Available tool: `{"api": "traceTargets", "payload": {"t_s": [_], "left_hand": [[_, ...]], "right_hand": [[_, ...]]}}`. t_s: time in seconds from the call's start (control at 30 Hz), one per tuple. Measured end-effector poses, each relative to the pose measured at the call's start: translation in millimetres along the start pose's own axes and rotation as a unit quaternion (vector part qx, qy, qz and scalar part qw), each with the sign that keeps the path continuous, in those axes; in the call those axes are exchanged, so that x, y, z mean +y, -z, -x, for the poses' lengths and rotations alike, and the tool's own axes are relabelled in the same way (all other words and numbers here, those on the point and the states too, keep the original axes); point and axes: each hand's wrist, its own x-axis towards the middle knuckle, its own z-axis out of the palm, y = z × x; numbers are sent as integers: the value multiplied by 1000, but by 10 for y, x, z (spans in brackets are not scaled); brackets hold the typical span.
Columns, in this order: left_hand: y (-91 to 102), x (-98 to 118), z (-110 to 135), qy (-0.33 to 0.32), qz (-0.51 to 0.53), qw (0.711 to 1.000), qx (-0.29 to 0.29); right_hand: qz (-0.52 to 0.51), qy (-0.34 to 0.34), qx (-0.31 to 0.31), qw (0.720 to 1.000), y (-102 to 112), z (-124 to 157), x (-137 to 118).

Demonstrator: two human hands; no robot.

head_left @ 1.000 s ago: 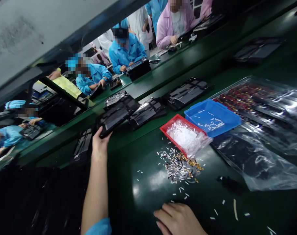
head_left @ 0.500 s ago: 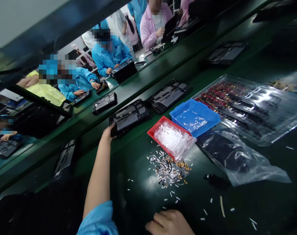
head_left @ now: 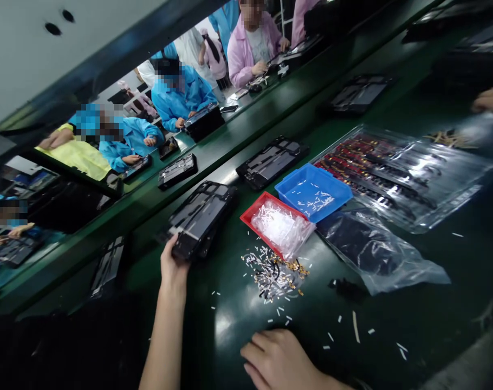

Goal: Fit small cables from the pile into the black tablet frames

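Two bare hands work over a green conveyor belt [head_left: 218, 271]. At left, the left hand [head_left: 173, 265] curls fingers and thumb around the lower end of a black tablet frame [head_left: 200, 219], which sits angled across the belt, its dark face showing grey panels and open slots. Right of it, the right hand [head_left: 273, 355] lies spread and empty among loose white pieces [head_left: 355, 326]. Beyond them are a heap of white and gold connectors [head_left: 268, 273], a red tray [head_left: 257, 208], a blue tray [head_left: 307, 208], a black plastic bag [head_left: 364, 249], a clear bag of red-and-black parts [head_left: 393, 179], and a co-worker's hand [head_left: 490, 100].
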Motion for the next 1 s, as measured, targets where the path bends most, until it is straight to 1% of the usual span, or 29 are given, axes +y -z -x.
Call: {"api": "traceTargets", "payload": {"t_s": [0.1,0.17,0.2,0.23,0.27,0.33,0.4,0.43,0.47,0.5,0.53,0.57,0.6,0.63,0.67,0.73,0.8,0.9,1.0], "left_hand": [[615,-188,482,-11,38,998,56],[1040,-405,805,12,70,993,90],[1230,-532,962,38,84,992,81],[1399,-661,1114,62,98,992,54],[1548,-782,1261,91,108,990,12],[1798,-967,1531,159,101,977,-102],[2023,-1035,1740,222,48,948,-224],[2135,-1026,1805,232,8,933,-276],[2243,-996,1835,210,-32,926,-312],[2341,-953,1823,151,-64,933,-319],[2422,-907,1770,53,-86,952,-289],[2478,-867,1677,-63,-99,967,-228],[2505,-839,1556,-179,-101,968,-145],[2501,-828,1418,-268,-98,957,-61],[2471,-834,1280,-281,-99,954,-33],[2359,-886,1064,-220,-82,971,-51],[2235,-962,983,-148,-76,981,-97],[2123,-1046,1084,-86,-57,984,-142],[2098,-1059,1260,-61,-12,987,-150]], "right_hand": [[-23,-21,41,999,128,7,-41],[-39,-27,80,996,176,10,-47],[-44,-30,104,993,190,7,-41],[-49,-33,128,990,199,0,-29],[-52,-35,151,986,203,-10,-14],[-59,-40,187,980,196,-40,18],[-91,-57,198,974,169,-75,44],[-120,-72,195,971,146,-93,55],[-156,-91,186,966,115,-111,65],[-196,-113,174,958,77,-129,74],[-240,-134,158,948,34,-147,83],[-284,-155,141,936,-14,-165,88],[-325,-175,126,921,-63,-183,88],[-362,-194,115,905,-111,-201,80],[-391,-212,106,889,-155,-218,63],[-427,-239,98,867,-221,-257,2],[-436,-256,92,858,-250,-309,-80],[-427,-264,57,863,-220,-414,-174],[-425,-260,14,867,-161,-475,-206]]}}
